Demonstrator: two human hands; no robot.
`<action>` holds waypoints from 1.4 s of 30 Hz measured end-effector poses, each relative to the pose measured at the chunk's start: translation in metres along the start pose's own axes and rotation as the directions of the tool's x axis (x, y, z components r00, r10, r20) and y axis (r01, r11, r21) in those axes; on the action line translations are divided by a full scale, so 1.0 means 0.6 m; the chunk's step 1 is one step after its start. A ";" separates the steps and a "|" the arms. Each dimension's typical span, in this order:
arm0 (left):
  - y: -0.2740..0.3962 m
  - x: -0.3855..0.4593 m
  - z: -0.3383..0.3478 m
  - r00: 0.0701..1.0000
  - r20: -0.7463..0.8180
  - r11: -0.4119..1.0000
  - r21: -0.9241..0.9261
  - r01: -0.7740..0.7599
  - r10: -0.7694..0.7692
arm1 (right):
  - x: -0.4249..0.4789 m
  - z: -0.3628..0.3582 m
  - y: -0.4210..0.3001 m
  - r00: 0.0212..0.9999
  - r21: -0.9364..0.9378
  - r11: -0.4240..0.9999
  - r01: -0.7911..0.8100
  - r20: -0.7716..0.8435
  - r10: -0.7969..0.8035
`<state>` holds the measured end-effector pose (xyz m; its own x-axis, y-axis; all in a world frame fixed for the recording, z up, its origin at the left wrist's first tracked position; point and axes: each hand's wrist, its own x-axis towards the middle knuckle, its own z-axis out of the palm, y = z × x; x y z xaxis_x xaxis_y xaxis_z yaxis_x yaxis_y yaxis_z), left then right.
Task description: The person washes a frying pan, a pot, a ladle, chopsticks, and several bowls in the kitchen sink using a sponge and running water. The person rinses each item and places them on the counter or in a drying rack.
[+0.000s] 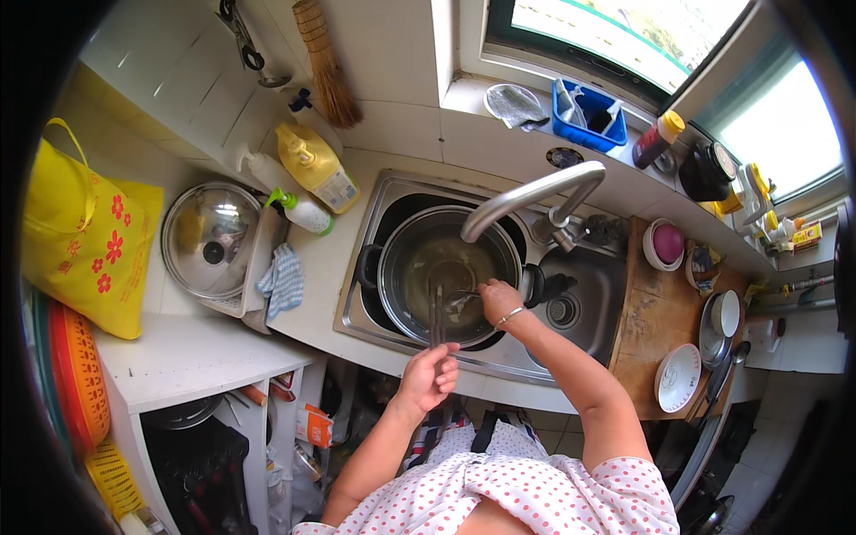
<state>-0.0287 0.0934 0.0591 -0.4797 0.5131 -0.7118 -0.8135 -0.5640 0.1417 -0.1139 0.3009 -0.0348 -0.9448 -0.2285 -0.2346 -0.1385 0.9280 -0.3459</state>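
A large metal pot [408,267] with dark side handles sits in the left basin of the stainless steel sink [351,294], with cloudy liquid in it. My left hand [430,378] grips a pair of dark chopsticks [438,321] near the pot's front rim, their far ends reaching down into the pot. Over the pot's right side, my right hand [501,302] holds a metal spoon or similar utensil [460,299], its head inside the pot. The curved faucet [535,197] arches over the back right of the pot. Whether the utensils touch the bottom cannot be seen.
Soap and detergent bottles [317,167] stand at the back left, near a glass lid [212,241] and a striped cloth [282,279]. Right of the sink, a wooden board [645,334] carries bowls [679,378]. A blue basket [588,117] stands on the window ledge.
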 end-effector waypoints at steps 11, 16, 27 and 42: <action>0.028 0.031 -0.026 0.990 -0.139 0.991 0.136 -0.003 0.022 | 0.178 -0.306 -0.017 0.456 -0.217 0.976 -0.036 -0.872 -0.177; 0.050 0.059 -0.042 0.990 -0.123 0.984 0.160 0.081 -0.062 | 0.223 -0.322 0.012 0.466 -0.242 0.966 -0.092 -0.868 -0.173; 0.128 0.191 -0.089 0.951 -0.219 0.976 -0.040 0.215 -0.219 | 0.116 -0.106 -0.075 0.595 0.504 0.751 0.427 -0.782 0.187; 0.137 0.242 -0.118 0.951 -0.145 0.889 -0.417 0.190 -0.272 | 0.234 0.207 -0.031 0.918 0.111 0.913 -0.392 -0.015 0.396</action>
<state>-0.1421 0.0758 -0.0814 -0.1871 0.5474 -0.8157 -0.6769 -0.6736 -0.2967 -0.2070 0.2151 -0.1738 -0.9268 0.1621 -0.3389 0.2769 0.9043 -0.3249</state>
